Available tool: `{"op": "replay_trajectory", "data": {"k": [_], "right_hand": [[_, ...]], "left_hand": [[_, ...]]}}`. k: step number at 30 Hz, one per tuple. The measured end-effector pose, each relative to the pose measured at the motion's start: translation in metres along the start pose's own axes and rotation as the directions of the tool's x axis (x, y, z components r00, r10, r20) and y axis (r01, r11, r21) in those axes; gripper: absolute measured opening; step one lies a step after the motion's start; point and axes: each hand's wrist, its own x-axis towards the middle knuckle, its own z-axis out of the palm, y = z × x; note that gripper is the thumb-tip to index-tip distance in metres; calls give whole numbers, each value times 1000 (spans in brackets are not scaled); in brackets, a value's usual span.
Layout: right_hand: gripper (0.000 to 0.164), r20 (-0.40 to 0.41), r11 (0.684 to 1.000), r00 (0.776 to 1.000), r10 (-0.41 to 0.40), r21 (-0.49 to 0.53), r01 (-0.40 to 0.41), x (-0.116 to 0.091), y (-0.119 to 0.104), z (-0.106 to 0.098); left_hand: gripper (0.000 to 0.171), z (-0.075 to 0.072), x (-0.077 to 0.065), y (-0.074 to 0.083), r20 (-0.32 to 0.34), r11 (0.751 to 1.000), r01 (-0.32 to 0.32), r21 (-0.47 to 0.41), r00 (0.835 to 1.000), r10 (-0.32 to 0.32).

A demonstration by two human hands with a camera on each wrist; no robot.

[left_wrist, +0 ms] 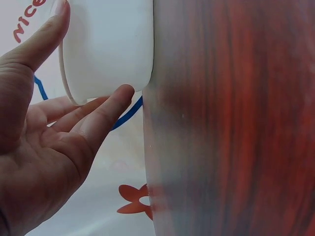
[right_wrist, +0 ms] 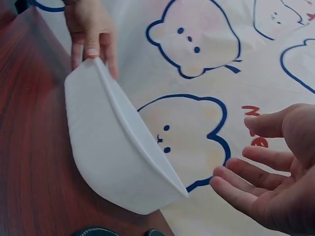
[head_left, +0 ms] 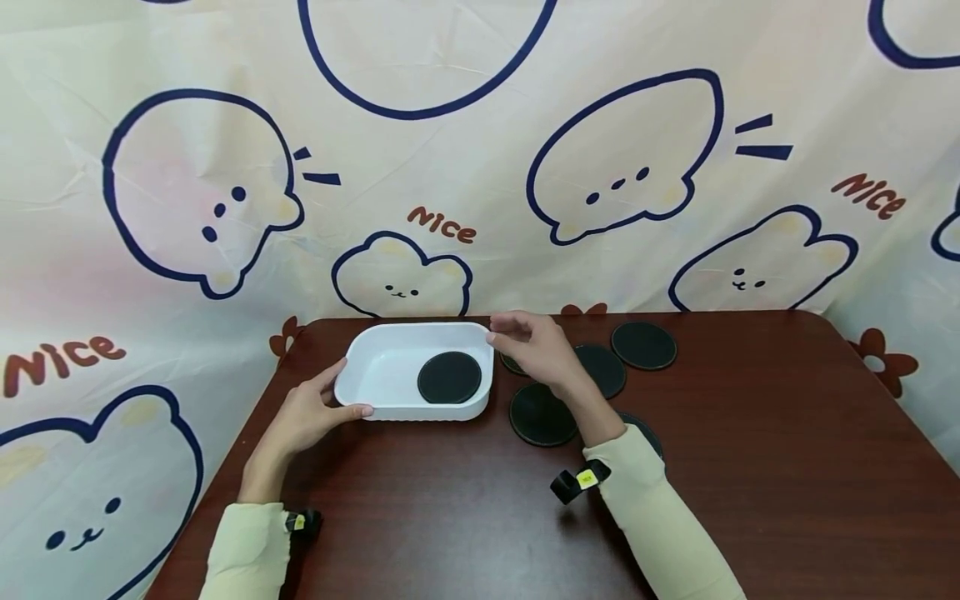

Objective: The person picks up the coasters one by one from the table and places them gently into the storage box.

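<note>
A white rectangular tray with rounded corners (head_left: 381, 367) stands near the far edge of the table. Inside it, toward the right end, lies a flat black round coaster (head_left: 450, 377). My left hand (head_left: 303, 415) holds the tray's left end, thumb on the near rim and fingers against the end wall; in the left wrist view the fingers (left_wrist: 106, 115) touch the wall. By the tray's right end is my right hand (head_left: 536, 350), its fingers loosely extended. The right wrist view shows that hand (right_wrist: 275, 172) apart from the tray wall (right_wrist: 110, 147), with nothing in it.
Several more black coasters lie on the brown table (head_left: 420, 500) right of the tray, among them a near one (head_left: 542, 414) and a far one (head_left: 643, 345). My right forearm partly covers some. Behind the table hangs a cartoon-printed cloth (head_left: 480, 167).
</note>
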Motion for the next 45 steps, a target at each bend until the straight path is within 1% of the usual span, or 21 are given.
{"op": "replay_trajectory", "data": {"k": [4,12,15,20,27,33,39,45], "right_hand": [[44,39,995,999,29,90,-33,-4,3,-14],[49,70,990,995,70,118,-78,-16,20,-44],[50,65,987,994,91,124,-98,-20,26,-57],[53,66,988,992,109,105,-115,-29,35,-74],[57,89,989,991,104,97,-113,-43,50,-96],[62,105,986,986,132,91,-142,-55,59,-112],[63,105,987,982,155,35,-160,-69,67,-126],[65,91,982,980,179,-84,-172,-84,74,-136]], "left_hand": [[117,1,0,-1,-4,1000,-4,-2,1000,4],[117,1,1,-3,-5,1000,2,-4,1000,-2],[117,1,1,-3,-4,1000,1,-4,1000,-1],[117,0,1,-3,-7,1000,2,-3,1000,-2],[117,1,1,-3,-7,1000,0,1,1000,0],[117,1,1,-2,-9,1000,-5,3,1000,5],[117,1,1,-3,-7,1000,-1,9,1000,1],[117,1,1,-3,-11,1000,-14,10,1000,14]]}}
